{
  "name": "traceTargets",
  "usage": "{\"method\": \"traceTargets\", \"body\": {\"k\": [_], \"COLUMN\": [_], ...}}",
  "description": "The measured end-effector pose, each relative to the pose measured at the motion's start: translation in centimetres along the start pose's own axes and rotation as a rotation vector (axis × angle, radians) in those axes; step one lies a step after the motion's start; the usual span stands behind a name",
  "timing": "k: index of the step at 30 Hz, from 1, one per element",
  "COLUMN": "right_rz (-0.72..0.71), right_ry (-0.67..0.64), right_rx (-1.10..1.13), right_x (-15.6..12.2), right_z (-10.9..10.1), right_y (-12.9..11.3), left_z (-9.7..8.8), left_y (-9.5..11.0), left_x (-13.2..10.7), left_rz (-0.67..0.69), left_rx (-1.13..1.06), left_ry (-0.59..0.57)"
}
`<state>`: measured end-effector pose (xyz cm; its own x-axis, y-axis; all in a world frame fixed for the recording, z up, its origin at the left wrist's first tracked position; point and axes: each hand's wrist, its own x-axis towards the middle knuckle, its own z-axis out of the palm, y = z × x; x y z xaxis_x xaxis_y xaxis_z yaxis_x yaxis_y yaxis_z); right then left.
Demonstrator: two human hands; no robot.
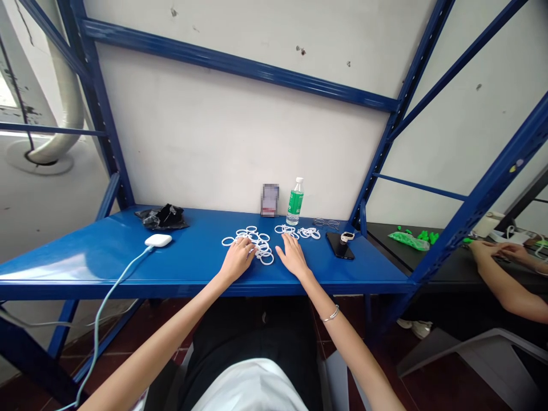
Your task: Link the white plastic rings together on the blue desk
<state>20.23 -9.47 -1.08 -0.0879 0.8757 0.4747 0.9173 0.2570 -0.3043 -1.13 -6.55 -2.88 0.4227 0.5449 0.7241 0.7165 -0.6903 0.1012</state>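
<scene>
My left hand (237,258) rests on the left edge of a loose pile of white rings (266,253), palm down. Its fingers lie over some of them, and nothing is seen lifted in it. Just to the right, my right hand (293,257) lies palm down on the blue table (188,260), fingers stretched out and thumb apart. Its fingertips touch or nearly touch a second, smaller cluster of white rings (286,229). A further little group of white rings (310,233) sits to the right of that hand. Whatever is under the fingers is hidden.
Behind the rings stand a propped phone (269,201) and a water bottle (295,202). Glasses (326,223) and a black phone (339,245) with a watch (346,237) lie right. A black bag (162,217) and cabled white charger (158,241) lie left. A co-worker's hands (499,251) are far right.
</scene>
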Motion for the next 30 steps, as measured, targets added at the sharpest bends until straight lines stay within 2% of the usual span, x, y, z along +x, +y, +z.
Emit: {"method": "traceTargets", "body": {"k": [6, 11, 16, 25, 30], "right_rz": [0.088, 0.085, 0.063, -0.058, -0.247], "right_ry": [-0.012, -0.045, -0.012, 0.074, 0.058], "right_rx": [-0.068, -0.079, -0.095, -0.099, -0.027], "right_x": [1.0, 1.0, 0.8, 0.4, 0.2], "right_z": [0.6, 1.8, 1.4, -0.1, -1.4], "right_y": [4.5, 5.7, 4.8, 2.3, 0.4], "left_z": [0.6, 0.6, 0.6, 0.2, 0.1], "left_y": [-0.5, -0.6, -0.5, -0.2, 0.1], "left_x": [-0.3, -0.3, -0.4, -0.2, -0.1], "left_rz": [-0.03, -0.038, -0.047, -0.038, 0.04], "left_rx": [0.047, 0.011, -0.005, -0.03, -0.089], "left_ry": [0.013, -0.005, -0.022, -0.002, 0.013]}}
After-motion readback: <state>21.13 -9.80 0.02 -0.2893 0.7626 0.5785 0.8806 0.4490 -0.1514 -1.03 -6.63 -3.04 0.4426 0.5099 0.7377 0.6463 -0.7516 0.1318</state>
